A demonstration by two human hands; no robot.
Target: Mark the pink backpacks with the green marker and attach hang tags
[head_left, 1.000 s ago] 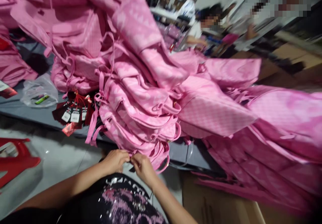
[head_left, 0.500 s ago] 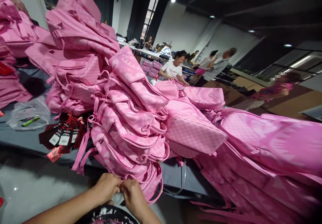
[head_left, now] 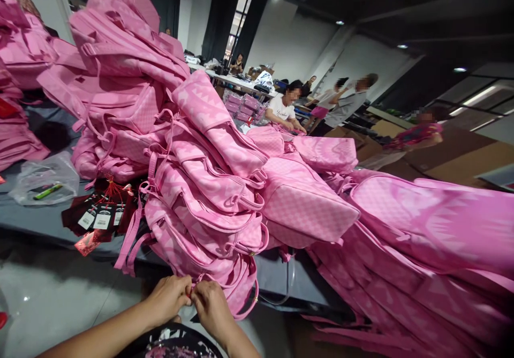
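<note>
Pink patterned backpacks [head_left: 201,202] are piled at the table's near edge. At the lowest bag's edge, my left hand [head_left: 171,295] and my right hand [head_left: 211,301] meet, fingers pinched together. Something small and red shows between the fingertips; what else they grip is too small to make out. Left of the pile lies a bunch of black tags [head_left: 103,216] with white labels and red strings. A clear plastic bag [head_left: 64,178] with a green marker [head_left: 48,191] rests farther left.
Taller backpack piles stand at the left [head_left: 120,68] and right [head_left: 433,229]. Behind them a person in a white shirt [head_left: 281,109] handles pink bags. Other people stand farther back, near cardboard boxes [head_left: 461,157]. The grey table edge [head_left: 24,224] runs in front.
My hands stay pinched together in nearly the same place, with red now showing between them. The person in white has shifted right, and the person at the far right has moved left.
</note>
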